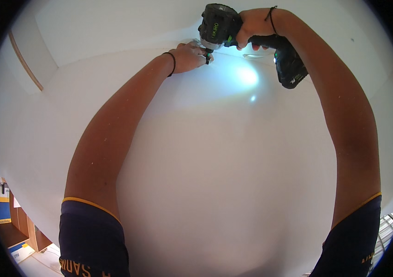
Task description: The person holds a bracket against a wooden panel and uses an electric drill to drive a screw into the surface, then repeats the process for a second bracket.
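Note:
Both my arms reach up to the top of the view. My right hand (260,24) is wrapped round the grip of a black cordless drill (218,27) with green marks. The drill's battery end hangs toward the right, and its nose points down at the white surface. Its lamp throws a bright bluish spot there. My left hand (190,57) is closed at the drill's nose, beside a small dark bit (208,57). Whatever its fingertips pinch is too small and too hidden to name.
A broad white panel (224,184) fills most of the view. A wooden strip (26,62) runs along the upper left. At the lower left are brown wooden shelves (19,219) with a blue, white and yellow box (3,205). Metal bars (388,233) show at the lower right.

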Tool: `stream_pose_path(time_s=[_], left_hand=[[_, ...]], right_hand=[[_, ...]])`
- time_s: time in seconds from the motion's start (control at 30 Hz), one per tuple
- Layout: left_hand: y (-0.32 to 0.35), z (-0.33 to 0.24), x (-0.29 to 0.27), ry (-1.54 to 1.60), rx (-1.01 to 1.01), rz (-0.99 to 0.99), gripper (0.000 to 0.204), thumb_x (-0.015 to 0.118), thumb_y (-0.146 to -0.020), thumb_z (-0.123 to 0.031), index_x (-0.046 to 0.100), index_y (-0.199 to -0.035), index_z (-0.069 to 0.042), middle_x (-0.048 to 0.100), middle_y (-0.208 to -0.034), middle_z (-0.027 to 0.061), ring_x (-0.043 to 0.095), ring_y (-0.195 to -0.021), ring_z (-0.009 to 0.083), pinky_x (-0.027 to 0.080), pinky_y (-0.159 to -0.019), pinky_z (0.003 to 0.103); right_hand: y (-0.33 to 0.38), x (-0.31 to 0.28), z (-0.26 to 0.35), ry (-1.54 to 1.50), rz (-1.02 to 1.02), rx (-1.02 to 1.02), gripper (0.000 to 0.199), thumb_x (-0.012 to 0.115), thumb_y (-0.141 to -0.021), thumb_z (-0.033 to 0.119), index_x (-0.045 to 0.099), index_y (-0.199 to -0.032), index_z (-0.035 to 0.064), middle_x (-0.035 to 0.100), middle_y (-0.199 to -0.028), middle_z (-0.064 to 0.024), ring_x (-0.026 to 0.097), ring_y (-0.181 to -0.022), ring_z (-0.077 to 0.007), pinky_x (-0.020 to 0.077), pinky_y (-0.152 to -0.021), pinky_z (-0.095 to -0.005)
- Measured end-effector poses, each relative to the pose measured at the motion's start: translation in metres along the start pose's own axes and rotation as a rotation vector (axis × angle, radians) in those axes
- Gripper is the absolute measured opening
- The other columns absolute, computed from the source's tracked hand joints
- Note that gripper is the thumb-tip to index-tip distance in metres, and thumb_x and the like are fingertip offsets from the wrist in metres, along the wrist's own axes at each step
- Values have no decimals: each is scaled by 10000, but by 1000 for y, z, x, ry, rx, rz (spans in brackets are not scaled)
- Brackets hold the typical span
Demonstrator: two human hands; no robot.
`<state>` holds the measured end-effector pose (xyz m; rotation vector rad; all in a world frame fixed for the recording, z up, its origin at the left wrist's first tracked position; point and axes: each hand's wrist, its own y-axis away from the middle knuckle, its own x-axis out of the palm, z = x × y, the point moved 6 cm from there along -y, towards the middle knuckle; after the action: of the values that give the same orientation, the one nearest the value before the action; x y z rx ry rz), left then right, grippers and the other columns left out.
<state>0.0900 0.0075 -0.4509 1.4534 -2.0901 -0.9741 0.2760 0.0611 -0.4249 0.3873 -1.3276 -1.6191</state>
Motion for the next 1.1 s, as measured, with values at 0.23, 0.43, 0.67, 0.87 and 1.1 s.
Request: stream_pose_path(time_s=[0.23, 0.43, 0.67, 0.87, 1.1], left_hand=[[5, 9, 1, 449, -318, -106, 374, 641, -788, -443, 691, -1091, -230, 512, -1346, 36, 447, -1248, 238, 365, -1059, 352], [5, 9, 3, 545, -317, -188, 369, 717, -755, -416, 698, -1046, -190, 635, -1156, 40, 582, -1069, 212, 437, -966, 345], [3, 8, 3, 555, -299, -203, 395, 746, -748, -398, 693, -1008, -106, 665, -1071, 60, 598, -989, 190, 458, -911, 328], [7, 5, 1, 593, -334, -158, 396, 740, -760, -376, 687, -1017, -79, 668, -1057, 70, 597, -957, 173, 461, -887, 310], [5, 2, 0, 628, -296, -142, 387, 717, -791, -366, 677, -1034, -67, 661, -1047, 73, 587, -970, 181, 443, -915, 314]], right_hand=[[14, 0, 8, -11, 138, 0, 413, 736, -699, 259, 687, -1065, 74, 691, -905, -99, 630, -732, -182, 498, -660, -338], [11, 4, 8, 31, 78, 2, 413, 735, -698, 251, 685, -1074, 85, 691, -907, -96, 630, -749, -185, 504, -682, -346], [13, 6, 10, 83, 51, 59, 418, 738, -698, 257, 687, -1081, 96, 691, -915, -95, 626, -751, -187, 499, -680, -344], [15, 4, 8, 72, 71, 61, 414, 737, -694, 266, 690, -1069, 98, 690, -916, -97, 621, -749, -189, 493, -672, -347], [14, 4, 4, 67, 69, 35, 380, 731, -696, 268, 696, -1035, 102, 688, -899, -85, 619, -735, -185, 492, -659, -342]])
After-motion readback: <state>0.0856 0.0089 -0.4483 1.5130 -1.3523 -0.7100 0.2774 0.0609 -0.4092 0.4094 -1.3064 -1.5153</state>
